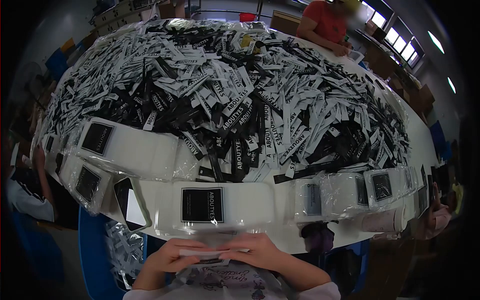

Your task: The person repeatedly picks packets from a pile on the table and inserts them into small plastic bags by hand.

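At the table's near edge, my left hand and my right hand hold a small white folded piece between them, fingers closed on its two ends. The piece is partly hidden by the fingers and slightly blurred. Just beyond my hands lies a white stack in clear plastic with a black ABOUTYES label. Behind it spreads a large heap of black and white printed strips. A phone lies left of the stack.
More wrapped white packs sit on the left and right. A pink-white cylinder and a dark purple item are at right. A blue bin with strips stands below left. Other people sit around the table, one in red.
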{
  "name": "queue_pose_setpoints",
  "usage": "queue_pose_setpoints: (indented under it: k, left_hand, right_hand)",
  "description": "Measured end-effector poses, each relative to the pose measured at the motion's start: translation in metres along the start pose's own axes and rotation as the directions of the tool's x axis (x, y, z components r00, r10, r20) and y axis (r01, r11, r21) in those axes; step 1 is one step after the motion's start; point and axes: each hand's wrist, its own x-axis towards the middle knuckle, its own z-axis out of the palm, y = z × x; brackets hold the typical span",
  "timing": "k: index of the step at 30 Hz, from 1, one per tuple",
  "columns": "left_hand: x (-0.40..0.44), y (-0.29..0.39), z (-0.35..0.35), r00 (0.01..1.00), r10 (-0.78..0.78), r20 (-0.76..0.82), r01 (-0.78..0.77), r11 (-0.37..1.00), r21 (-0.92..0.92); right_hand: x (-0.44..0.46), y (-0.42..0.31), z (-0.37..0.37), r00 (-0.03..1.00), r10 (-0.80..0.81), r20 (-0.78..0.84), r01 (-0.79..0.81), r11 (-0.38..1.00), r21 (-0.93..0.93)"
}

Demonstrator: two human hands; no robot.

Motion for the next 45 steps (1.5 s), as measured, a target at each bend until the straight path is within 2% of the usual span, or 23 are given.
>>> queue_pose_setpoints:
  k: [1,3,4,6,7,8,10,11,12,15,19,22,25,26,28,30,32,34,36,37,40,43,45]
  left_hand:
    - [-0.001,0.013,-0.010,0.989,-0.035,0.143,0.026,0.998,0.063]
    - [-0.036,0.014,-0.034,0.984,-0.146,0.098,0.143,0.989,0.042]
    - [-0.057,0.015,-0.048,0.965,-0.254,0.057,0.254,0.967,0.012]
    - [-0.092,0.030,-0.070,0.494,-0.856,-0.156,0.857,0.448,0.255]
    - [-0.104,0.030,-0.069,0.494,-0.855,-0.159,0.857,0.447,0.256]
    - [-0.116,0.029,-0.067,0.567,-0.760,-0.316,0.781,0.375,0.499]
    - [-0.120,0.026,-0.066,0.653,-0.619,-0.436,0.683,0.234,0.691]
    - [-0.116,0.020,-0.061,0.716,-0.601,-0.355,0.674,0.462,0.577]
    - [-0.112,0.017,-0.056,0.780,-0.558,-0.283,0.624,0.658,0.422]
    - [-0.076,0.021,-0.045,0.863,-0.500,-0.075,0.488,0.785,0.381]
    - [-0.053,0.023,-0.039,0.892,-0.445,0.082,0.407,0.869,0.282]
    - [-0.031,0.008,-0.023,0.961,-0.274,-0.027,0.273,0.941,0.197]
    - [0.035,0.007,0.020,0.921,0.266,-0.283,-0.072,0.833,0.548]
    - [0.044,0.005,0.030,0.918,0.273,-0.289,-0.078,0.836,0.544]
    - [0.054,-0.001,0.046,0.997,0.031,0.065,-0.053,0.924,0.378]
    - [0.047,-0.012,0.049,0.993,-0.025,0.111,-0.015,0.937,0.349]
    - [0.036,-0.019,0.043,0.979,-0.102,0.175,0.038,0.942,0.334]
    - [0.026,-0.021,0.036,0.909,-0.385,0.162,0.397,0.916,-0.051]
    - [0.025,-0.017,0.043,0.895,-0.398,0.200,0.420,0.904,-0.083]
    - [0.027,-0.018,0.052,0.888,-0.390,0.242,0.428,0.895,-0.128]
    - [0.035,-0.023,0.069,0.873,-0.366,0.321,0.411,0.908,-0.082]
    - [0.036,-0.023,0.071,0.861,-0.293,0.416,0.367,0.924,-0.107]
    - [0.038,-0.013,0.058,0.852,-0.198,0.484,0.330,0.922,-0.204]
  right_hand:
    - [0.003,0.003,-0.004,1.000,-0.002,-0.001,0.002,1.000,0.003]
    - [0.008,0.017,-0.024,0.973,-0.230,0.011,0.204,0.839,-0.504]
    - [0.012,0.028,-0.043,0.988,-0.129,-0.086,0.029,0.699,-0.715]
    - [0.026,0.040,-0.092,0.962,0.094,-0.256,-0.273,0.326,-0.905]
    - [0.023,0.064,-0.107,0.960,0.068,-0.270,-0.275,0.069,-0.959]
    - [0.024,0.094,-0.117,0.959,0.036,-0.281,-0.269,-0.192,-0.944]
    - [0.033,0.126,-0.119,0.970,-0.027,-0.243,-0.242,-0.237,-0.941]
    - [0.035,0.136,-0.120,0.977,-0.081,-0.195,-0.211,-0.286,-0.935]
    - [0.038,0.134,-0.121,0.979,-0.084,-0.183,-0.200,-0.288,-0.936]
    - [0.044,0.120,-0.133,0.991,0.024,-0.131,-0.118,-0.297,-0.948]
    - [0.029,0.046,-0.145,0.944,-0.266,-0.195,-0.136,0.226,-0.965]
    - [0.004,-0.001,-0.131,0.874,-0.232,-0.427,-0.179,0.664,-0.726]
    - [-0.020,-0.018,-0.086,0.961,0.070,-0.269,-0.187,0.879,-0.439]
    - [-0.023,-0.019,-0.068,0.984,0.080,-0.158,-0.127,0.940,-0.316]
    - [-0.025,-0.020,-0.039,0.994,-0.046,-0.099,0.024,0.977,-0.213]
    - [-0.042,-0.006,-0.028,0.982,-0.026,-0.186,0.012,0.997,-0.072]
    - [-0.049,0.004,-0.017,0.874,-0.092,-0.477,0.184,0.971,0.151]
    - [-0.057,0.022,-0.011,0.702,0.107,-0.704,0.260,0.882,0.394]
    - [-0.045,0.034,-0.002,0.651,0.293,-0.701,0.503,0.525,0.686]
    - [-0.038,0.031,0.008,0.681,0.355,-0.640,0.483,0.440,0.757]
    - [-0.039,0.018,0.021,0.887,0.270,-0.375,-0.002,0.813,0.582]
    - [-0.032,-0.002,0.029,0.729,0.422,-0.539,-0.043,0.814,0.579]
    - [-0.038,0.001,0.028,0.702,0.333,-0.630,0.023,0.873,0.487]
